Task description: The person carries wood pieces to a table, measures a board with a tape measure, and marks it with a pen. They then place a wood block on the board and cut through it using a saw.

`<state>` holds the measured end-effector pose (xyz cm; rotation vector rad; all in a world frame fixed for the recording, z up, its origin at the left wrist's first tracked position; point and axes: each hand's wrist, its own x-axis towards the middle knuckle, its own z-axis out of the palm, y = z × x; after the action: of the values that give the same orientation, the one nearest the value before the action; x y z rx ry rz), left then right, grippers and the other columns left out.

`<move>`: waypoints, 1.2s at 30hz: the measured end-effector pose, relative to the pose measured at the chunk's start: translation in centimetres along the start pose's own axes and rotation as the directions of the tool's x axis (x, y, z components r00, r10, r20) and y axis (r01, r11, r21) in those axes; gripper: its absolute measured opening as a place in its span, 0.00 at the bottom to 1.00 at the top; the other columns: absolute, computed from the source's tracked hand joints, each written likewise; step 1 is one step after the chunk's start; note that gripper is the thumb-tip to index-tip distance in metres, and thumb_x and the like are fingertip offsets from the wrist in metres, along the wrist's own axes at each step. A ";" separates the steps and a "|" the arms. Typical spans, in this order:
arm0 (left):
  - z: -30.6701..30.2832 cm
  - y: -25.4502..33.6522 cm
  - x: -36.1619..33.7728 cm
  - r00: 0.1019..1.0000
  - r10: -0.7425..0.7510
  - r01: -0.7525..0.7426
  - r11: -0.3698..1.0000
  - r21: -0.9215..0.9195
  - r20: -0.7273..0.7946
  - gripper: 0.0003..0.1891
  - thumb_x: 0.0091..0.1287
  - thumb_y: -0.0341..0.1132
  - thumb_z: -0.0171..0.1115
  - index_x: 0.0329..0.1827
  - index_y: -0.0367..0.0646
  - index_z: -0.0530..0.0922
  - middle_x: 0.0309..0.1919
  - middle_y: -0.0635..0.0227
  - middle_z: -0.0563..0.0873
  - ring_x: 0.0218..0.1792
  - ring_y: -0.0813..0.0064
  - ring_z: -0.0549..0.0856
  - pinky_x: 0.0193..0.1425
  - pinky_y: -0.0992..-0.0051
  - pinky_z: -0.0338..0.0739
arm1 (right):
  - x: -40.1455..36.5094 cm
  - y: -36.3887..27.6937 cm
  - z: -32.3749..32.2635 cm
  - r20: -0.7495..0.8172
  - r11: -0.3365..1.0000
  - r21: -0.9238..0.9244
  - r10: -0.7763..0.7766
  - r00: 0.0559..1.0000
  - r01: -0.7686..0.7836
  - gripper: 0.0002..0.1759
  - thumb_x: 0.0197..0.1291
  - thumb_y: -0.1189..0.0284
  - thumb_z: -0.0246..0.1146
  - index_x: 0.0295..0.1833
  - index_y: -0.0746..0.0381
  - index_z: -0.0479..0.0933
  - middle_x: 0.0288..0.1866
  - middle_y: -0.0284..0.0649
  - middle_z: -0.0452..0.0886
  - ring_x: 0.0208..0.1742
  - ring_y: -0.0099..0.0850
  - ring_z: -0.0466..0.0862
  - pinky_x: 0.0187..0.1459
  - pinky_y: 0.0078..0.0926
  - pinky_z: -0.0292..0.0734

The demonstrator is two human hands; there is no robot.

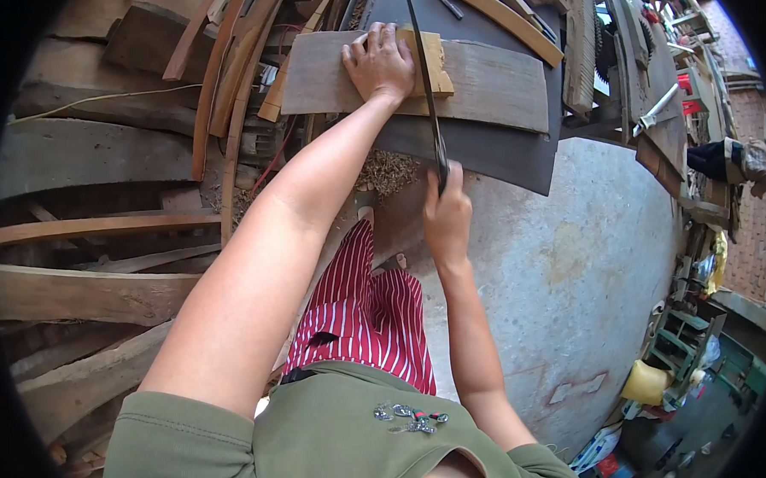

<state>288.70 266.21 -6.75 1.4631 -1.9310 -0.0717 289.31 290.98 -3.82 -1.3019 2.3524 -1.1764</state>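
Observation:
My left hand [380,64] lies palm down with its fingers spread, pressing on a light yellow wood block [437,66]. The block rests across a weathered grey plank [500,80], and part of it is hidden under the hand. My right hand [448,210] is closed around the handle end of a handsaw, nearer to my body. The saw's long dark blade [427,79] is seen nearly edge-on and crosses over the block just right of my left hand. Whether its teeth are in the wood cannot be made out.
Beneath the plank is a dark flat work surface [503,161], with a curved wood strip [506,16] at its far side. Stacked timber [95,290] fills the left. Toothed round blades [601,46] stand at the upper right. Wood shavings [389,172] lie below the work surface.

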 end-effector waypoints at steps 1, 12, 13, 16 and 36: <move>-0.2 0.1 0.0 1.000 0.006 -0.006 1.000 0.002 0.002 0.20 0.72 0.50 0.48 0.64 0.59 0.76 0.66 0.76 0.75 0.67 0.66 0.70 0.76 0.54 0.51 | -2.2 0.4 -0.8 0.016 1.000 -0.008 0.002 1.000 -0.002 0.12 0.71 0.71 0.56 0.56 0.63 0.68 0.34 0.59 0.83 0.36 0.59 0.83 0.30 0.51 0.77; 0.5 -0.3 -0.3 0.999 0.033 -0.032 0.999 0.020 -0.040 0.20 0.72 0.49 0.49 0.63 0.58 0.77 0.64 0.76 0.76 0.65 0.65 0.72 0.75 0.55 0.52 | 2.0 0.2 1.0 -0.026 1.000 0.002 -0.007 1.000 0.007 0.12 0.71 0.73 0.56 0.55 0.64 0.68 0.30 0.59 0.82 0.33 0.59 0.83 0.29 0.53 0.77; 0.4 -0.4 -0.2 0.999 0.030 -0.029 0.999 0.014 -0.031 0.20 0.72 0.49 0.49 0.63 0.59 0.77 0.64 0.76 0.76 0.65 0.65 0.72 0.75 0.55 0.52 | 2.9 0.1 1.5 -0.029 1.000 -0.011 0.001 1.000 -0.001 0.11 0.71 0.72 0.56 0.55 0.64 0.68 0.29 0.59 0.81 0.32 0.59 0.83 0.29 0.53 0.77; 0.1 -0.1 0.0 1.000 0.015 -0.015 1.000 -0.006 -0.019 0.20 0.72 0.48 0.49 0.63 0.59 0.77 0.64 0.76 0.76 0.65 0.65 0.72 0.75 0.55 0.53 | 0.6 0.7 0.6 -0.034 0.999 0.049 -0.013 0.999 0.015 0.11 0.71 0.71 0.56 0.55 0.62 0.68 0.31 0.58 0.82 0.34 0.59 0.83 0.29 0.52 0.77; -1.2 -0.3 -0.3 1.000 0.013 -0.013 1.000 0.017 -0.018 0.19 0.72 0.48 0.49 0.63 0.59 0.76 0.64 0.77 0.76 0.65 0.66 0.72 0.75 0.55 0.52 | -7.9 0.8 -2.7 0.003 0.995 0.096 -0.001 1.000 0.000 0.14 0.71 0.73 0.57 0.58 0.63 0.68 0.36 0.58 0.82 0.38 0.58 0.84 0.30 0.50 0.77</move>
<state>289.66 266.73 -6.12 1.4578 -1.9309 -0.0360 292.09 298.88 -4.14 -1.2718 2.2637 -1.2694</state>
